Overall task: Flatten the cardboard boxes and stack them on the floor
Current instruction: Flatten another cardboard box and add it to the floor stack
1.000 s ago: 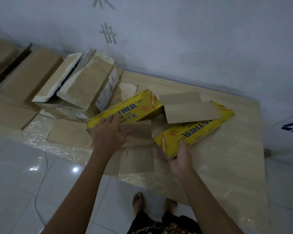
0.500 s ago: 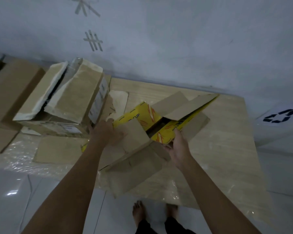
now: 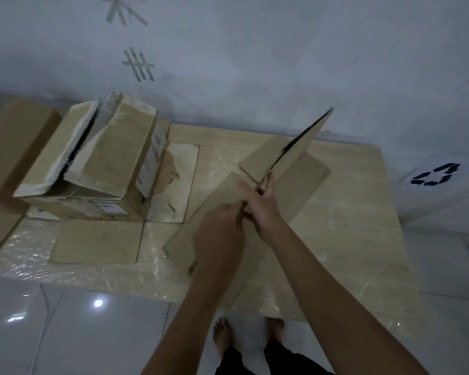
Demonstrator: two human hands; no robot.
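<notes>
Centre of the frame: a person is holding a collapsed box [image 3: 222,201], brown inner face up, over a pale wood-grain mat [image 3: 349,226] lying on white floor tiles [image 3: 65,334]; the box's lower end is reaching toward the mat's near edge, and one flap [image 3: 306,136] is rising edge-on toward the upper right, against the wall [image 3: 255,50]. The left hand [image 3: 220,231] is resting knuckles-up on the middle of the box, fingers curling at a cardboard edge; whether they are pinching it cannot be told. The right hand [image 3: 260,201], just right of the left and touching it, is closing thumb and fingers on the base of the raised flap. Left of the frame: a larger, torn box [image 3: 98,163] is standing unflattened on the mat, flaps half open; a flat brown panel [image 3: 98,240] is lying in front of it; more cardboard [image 3: 14,142] is lying at the far left edge. Right edge: a recycling symbol [image 3: 435,175] is showing on a white sheet. Bottom centre: bare feet [image 3: 222,336] are standing on the tiles.
</notes>
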